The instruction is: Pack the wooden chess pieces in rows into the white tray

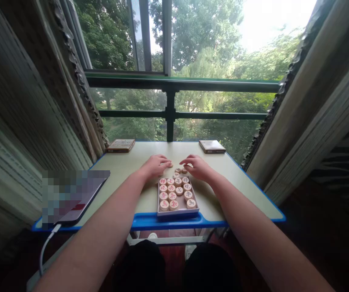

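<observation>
A shallow open box (178,211) near the table's front edge holds rows of round wooden Chinese chess pieces, with red characters on the left and dark ones on the right. One gap shows in its third column. Beyond the box, my left hand (156,165) has its fingertips closed at a single Chinese chess piece (171,164). My right hand (195,167) hovers over a few loose pieces (177,175) behind the box, its index finger and thumb apart. The thumb is close to one loose piece (184,170); whether they touch I cannot tell.
A pale folding table (235,190) with a blue rim stands before a railed window. Flat boxes lie at its far left (121,145) and far right (212,147) corners. A tablet-like device (92,194) with a white cable (45,247) rests at left. Curtains hang on both sides.
</observation>
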Demonstrator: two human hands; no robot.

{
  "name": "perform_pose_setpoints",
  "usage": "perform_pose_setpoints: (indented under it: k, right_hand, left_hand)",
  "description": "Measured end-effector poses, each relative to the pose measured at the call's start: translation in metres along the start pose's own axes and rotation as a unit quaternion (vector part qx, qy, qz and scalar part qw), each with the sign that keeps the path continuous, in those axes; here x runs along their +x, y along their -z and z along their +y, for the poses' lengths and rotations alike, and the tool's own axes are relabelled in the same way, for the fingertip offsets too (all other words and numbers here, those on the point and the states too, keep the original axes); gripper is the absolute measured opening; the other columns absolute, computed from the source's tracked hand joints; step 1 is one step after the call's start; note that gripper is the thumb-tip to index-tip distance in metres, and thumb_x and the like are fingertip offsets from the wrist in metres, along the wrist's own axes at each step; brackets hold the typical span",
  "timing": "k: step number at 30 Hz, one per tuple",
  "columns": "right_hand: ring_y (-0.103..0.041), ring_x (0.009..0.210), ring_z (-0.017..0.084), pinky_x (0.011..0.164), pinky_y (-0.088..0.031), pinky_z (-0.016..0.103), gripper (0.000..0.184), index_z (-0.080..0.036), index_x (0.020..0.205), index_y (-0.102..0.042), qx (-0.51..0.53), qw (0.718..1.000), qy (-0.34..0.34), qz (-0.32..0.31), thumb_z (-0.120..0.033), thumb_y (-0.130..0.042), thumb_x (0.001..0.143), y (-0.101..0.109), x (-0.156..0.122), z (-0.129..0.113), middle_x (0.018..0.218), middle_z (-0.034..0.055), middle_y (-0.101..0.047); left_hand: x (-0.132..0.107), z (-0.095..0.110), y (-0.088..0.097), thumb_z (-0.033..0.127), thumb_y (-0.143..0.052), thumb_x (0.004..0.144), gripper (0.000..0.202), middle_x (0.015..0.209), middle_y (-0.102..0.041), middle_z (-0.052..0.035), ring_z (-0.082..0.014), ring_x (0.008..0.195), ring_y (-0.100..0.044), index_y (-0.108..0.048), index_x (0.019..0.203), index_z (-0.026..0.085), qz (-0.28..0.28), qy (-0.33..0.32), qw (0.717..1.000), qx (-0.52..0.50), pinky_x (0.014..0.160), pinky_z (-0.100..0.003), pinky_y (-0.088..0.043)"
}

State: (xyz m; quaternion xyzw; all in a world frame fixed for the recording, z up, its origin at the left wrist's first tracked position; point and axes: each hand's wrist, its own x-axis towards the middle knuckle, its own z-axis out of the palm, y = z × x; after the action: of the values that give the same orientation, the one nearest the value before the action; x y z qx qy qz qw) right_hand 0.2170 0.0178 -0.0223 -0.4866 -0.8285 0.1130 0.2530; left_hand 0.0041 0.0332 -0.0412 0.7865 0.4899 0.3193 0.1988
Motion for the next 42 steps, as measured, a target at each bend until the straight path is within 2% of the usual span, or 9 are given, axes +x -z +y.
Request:
perform_pose_setpoints:
  k: [2,5,9,14,18,21,24,29,42]
  right_hand:
    - [-0.055,0.095,0.018,0.09,-0.039,0.027,0.022,-0.02,0.091,-0.072,0.02,0.999,-0.024,-0.01,-0.015,-0.057,0.076,-0.004,0.001,0.005,0.103,0.008,-0.057]
    - [-0.057,0.091,0.018,0.087,-0.042,0.027,0.021,-0.02,0.091,-0.072,0.031,0.997,-0.054,-0.041,-0.018,-0.062,0.072,-0.004,0.001,0.009,0.103,0.0077,-0.059]
    - [-0.058,0.08,0.017,0.076,-0.045,0.026,0.023,-0.019,0.094,-0.07,0.013,0.995,-0.08,-0.057,-0.024,-0.061,0.074,-0.002,0.001,0.011,0.101,0.0074,-0.064]
    - [-0.057,0.074,0.015,0.067,-0.044,0.025,0.021,-0.018,0.09,-0.069,0.011,0.995,-0.075,-0.066,-0.02,-0.062,0.071,0.0,0.001,0.008,0.094,0.0057,-0.067]
    - [-0.053,0.074,0.013,0.067,-0.043,0.024,0.022,-0.019,0.094,-0.068,0.048,0.997,-0.01,-0.052,-0.024,-0.062,0.073,0.014,-0.007,-0.006,0.095,0.0048,-0.064]
    - [-0.053,0.078,0.014,0.07,-0.044,0.025,0.025,-0.021,0.093,-0.069,0.078,0.983,0.07,-0.151,-0.029,-0.067,0.069,0.027,-0.016,-0.021,0.095,0.0037,-0.057]
    - [-0.053,0.083,0.015,0.075,-0.043,0.026,0.027,-0.024,0.092,-0.07,0.084,0.966,0.111,-0.217,-0.033,-0.071,0.067,0.031,-0.023,-0.031,0.091,0.0019,-0.053]
    - [-0.053,0.084,0.016,0.075,-0.043,0.026,0.03,-0.025,0.093,-0.07,0.065,0.964,0.12,-0.227,-0.038,-0.072,0.066,0.026,-0.025,-0.035,0.089,0.0012,-0.051]
    - [-0.053,0.08,0.015,0.07,-0.043,0.025,0.028,-0.025,0.093,-0.07,0.035,0.964,0.113,-0.24,-0.024,-0.069,0.065,0.025,-0.025,-0.038,0.086,0.0014,-0.049]
  left_hand:
    - [0.001,0.001,-0.004,0.046,-0.046,0.078,0.039,0.108,-0.065,-0.0083,-0.0247,0.105,-0.054,-0.073,0.09,0.019,-0.043,-0.009,0.999,0.018,0.099,-0.033,-0.033]
    - [0.001,0.002,-0.007,0.046,-0.038,0.082,0.044,0.101,-0.068,-0.0068,-0.0229,0.1,-0.057,-0.072,0.09,0.018,-0.071,0.003,0.997,0.024,0.094,-0.031,-0.038]
    - [-0.004,0.002,-0.005,0.044,-0.04,0.081,0.043,0.093,-0.07,-0.009,-0.0229,0.087,-0.06,-0.071,0.088,0.016,-0.045,0.037,0.998,0.013,0.082,-0.031,-0.043]
    - [-0.009,0.002,-0.002,0.041,-0.052,0.075,0.036,0.102,-0.067,-0.0106,-0.0227,0.088,-0.059,-0.071,0.093,0.017,-0.024,0.046,0.998,0.019,0.076,-0.029,-0.044]
    - [-0.009,0.005,-0.001,0.042,-0.051,0.076,0.035,0.093,-0.069,-0.0086,-0.0211,0.083,-0.06,-0.071,0.091,0.017,-0.042,0.071,0.996,0.023,0.072,-0.027,-0.043]
    - [-0.01,0.008,0.0,0.043,-0.051,0.075,0.036,0.084,-0.07,-0.0079,-0.0198,0.074,-0.06,-0.071,0.089,0.016,-0.04,0.09,0.995,0.025,0.066,-0.027,-0.043]
    - [-0.01,0.011,0.0,0.042,-0.055,0.073,0.034,0.081,-0.069,-0.007,-0.0188,0.071,-0.06,-0.071,0.088,0.016,-0.032,0.088,0.994,0.055,0.065,-0.026,-0.043]
    - [-0.008,0.013,0.0,0.043,-0.056,0.072,0.033,0.081,-0.069,-0.0061,-0.0186,0.073,-0.06,-0.071,0.088,0.017,-0.03,0.077,0.993,0.08,0.066,-0.026,-0.044]
    - [-0.005,0.009,-0.002,0.038,-0.053,0.075,0.032,0.091,-0.07,-0.005,-0.0183,0.083,-0.062,-0.069,0.094,0.018,-0.03,0.058,0.995,0.072,0.073,-0.024,-0.046]
